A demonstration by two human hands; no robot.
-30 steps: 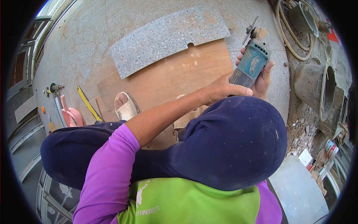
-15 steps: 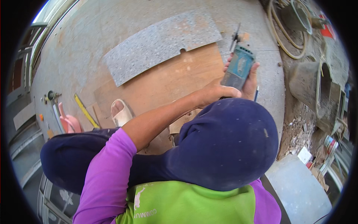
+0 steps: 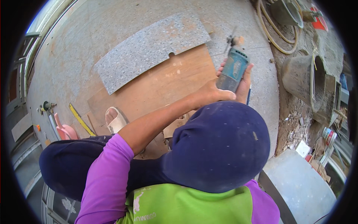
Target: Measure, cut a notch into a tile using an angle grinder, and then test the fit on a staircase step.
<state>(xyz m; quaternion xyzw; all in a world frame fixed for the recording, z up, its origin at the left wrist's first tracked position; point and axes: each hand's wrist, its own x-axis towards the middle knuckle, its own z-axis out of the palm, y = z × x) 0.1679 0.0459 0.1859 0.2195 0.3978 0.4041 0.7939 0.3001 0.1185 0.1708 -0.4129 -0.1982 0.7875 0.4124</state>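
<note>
A teal and dark angle grinder (image 3: 235, 66) is held in front of my raised knee, its head and thin disc (image 3: 228, 44) pointing away from me. My right hand (image 3: 244, 84) cradles the body from below, with fingertips showing on the left side and the thumb on the right. My left hand (image 3: 213, 93) wraps the rear end of the grinder, thumb across it; part of that grip is hidden behind the knee. Left of the tool lies a speckled grey stone slab (image 3: 153, 50) with a small notch in its near edge, apart from the disc. Under it sits a brown board (image 3: 156, 84).
A yellow level (image 3: 81, 119) and a pink handled thing (image 3: 65, 128) lie at left near my sandalled foot (image 3: 115, 120). On the right are a dirty bucket (image 3: 298, 76), a coiled hose (image 3: 264, 26), a red bucket (image 3: 320, 23) and a pale sheet (image 3: 298, 186).
The whole view has shifted slightly, so the scene sits a little further left. The grinder's head has turned a little within my hands; both hands keep their hold.
</note>
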